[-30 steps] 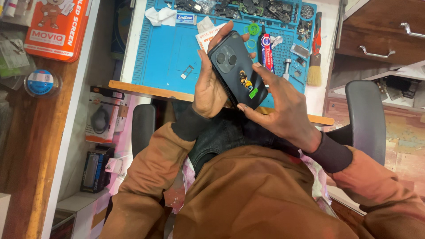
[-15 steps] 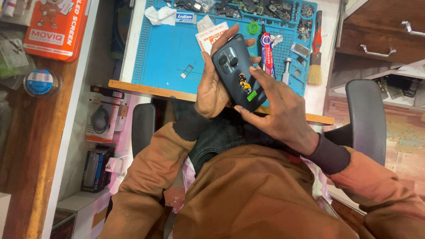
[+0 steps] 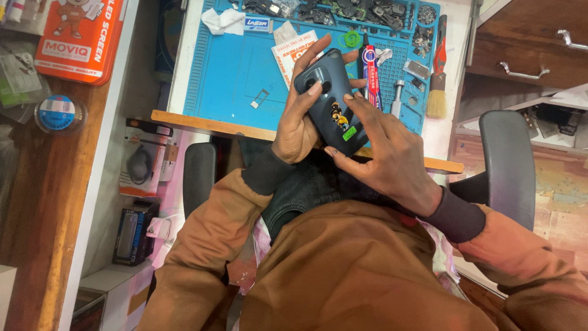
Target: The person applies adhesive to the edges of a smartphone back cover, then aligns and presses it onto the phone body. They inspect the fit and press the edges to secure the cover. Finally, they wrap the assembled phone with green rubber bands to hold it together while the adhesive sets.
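From the head view, I have a dark smartphone (image 3: 331, 101) held up over the near edge of the bench, its back turned to me. My left hand (image 3: 297, 125) is wrapped around its left side, thumb lying across the back near the round camera bump, fingertips curling round the far edge. My right hand (image 3: 383, 150) has its fingers spread and pressed on the lower back and the right edge, so both hands are closed on the phone and neither is free.

As for how far along this is, I judge the back is still seated: I see no gap, no lifted corner, no tool wedged in. The phone looks whole, and whatever opening or checking it needs appears to be still ahead. A small green sticker (image 3: 350, 133) and a little yellow-black decal sit on the back.

The shell is smooth, matte, dark grey-blue plastic with rounded corners. Behind it lies the blue silicone work mat (image 3: 233, 73), ribbed with shallow trays along its far side, which hold small metal parts. On the mat lie a tiny metal frame (image 3: 260, 98), a glue tube (image 3: 369, 73) with a black cap, a green ring (image 3: 351, 39), a white paper packet (image 3: 293, 52), and a brush (image 3: 438, 79) with a red handle and pale bristles. The bench edge is a plain wooden strip (image 3: 208, 124). My brown sleeves end in dark knit cuffs.
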